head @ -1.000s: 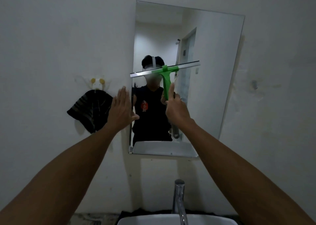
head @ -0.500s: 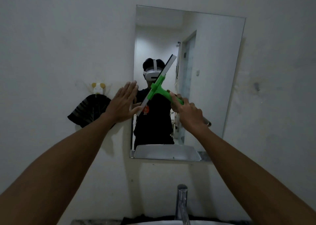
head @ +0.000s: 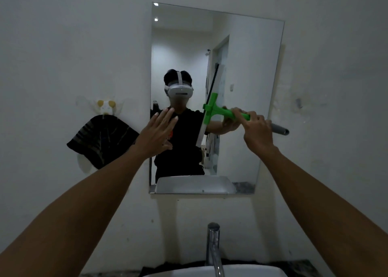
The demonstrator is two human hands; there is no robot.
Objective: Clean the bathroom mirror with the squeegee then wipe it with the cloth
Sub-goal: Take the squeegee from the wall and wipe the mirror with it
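A rectangular mirror hangs on the white wall above the sink. My right hand grips the handle of a green squeegee, whose blade stands almost upright against the middle of the glass. My left hand is open with fingers spread, flat at the mirror's left edge. A dark striped cloth hangs on a wall hook left of the mirror, apart from both hands.
A chrome faucet rises from a white sink at the bottom centre. A small hook with yellow dots holds the cloth. A person's reflection shows in the mirror.
The squeegee turned from level to almost upright and shifted right across the glass. My right hand swung right with it. My left hand moved from the wall onto the mirror's left edge.
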